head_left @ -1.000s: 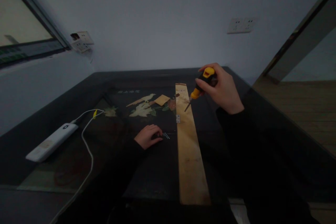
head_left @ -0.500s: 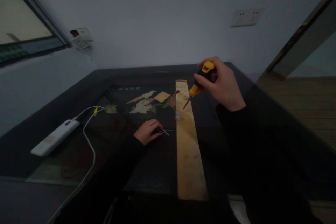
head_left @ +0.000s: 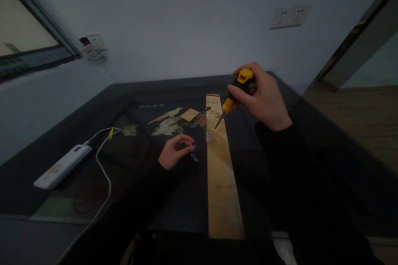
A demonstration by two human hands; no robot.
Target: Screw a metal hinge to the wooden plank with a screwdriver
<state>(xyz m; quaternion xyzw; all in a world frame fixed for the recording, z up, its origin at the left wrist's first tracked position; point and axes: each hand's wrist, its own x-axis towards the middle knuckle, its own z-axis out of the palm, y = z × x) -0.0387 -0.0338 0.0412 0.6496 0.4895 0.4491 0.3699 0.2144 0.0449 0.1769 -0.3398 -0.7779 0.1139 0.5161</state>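
My right hand (head_left: pixel 263 97) grips a yellow-and-black screwdriver (head_left: pixel 238 91), its tip slanting down to the left over a long wooden board (head_left: pixel 222 178). My left hand (head_left: pixel 176 149) is raised a little above the dark table, thumb and forefinger pinched on a small shiny screw (head_left: pixel 194 146), mostly hidden by the fingertips. Just below those fingers lie a few slim metal screws (head_left: pixel 194 157). A small metal hinge (head_left: pixel 208 137) with holes sits at the board's left edge, between the two hands.
A white power bank (head_left: pixel 64 166) with a white cable (head_left: pixel 105 169) lies on the left. Beyond my left hand is a square piece of thin wood (head_left: pixel 190 114). The dark table (head_left: pixel 174 207) meets a wall with sockets (head_left: pixel 289 16).
My left hand has lifted off the table, with a screw now pinched in its fingertips. My right hand holds the screwdriver almost as before. The whole view has shifted slightly.
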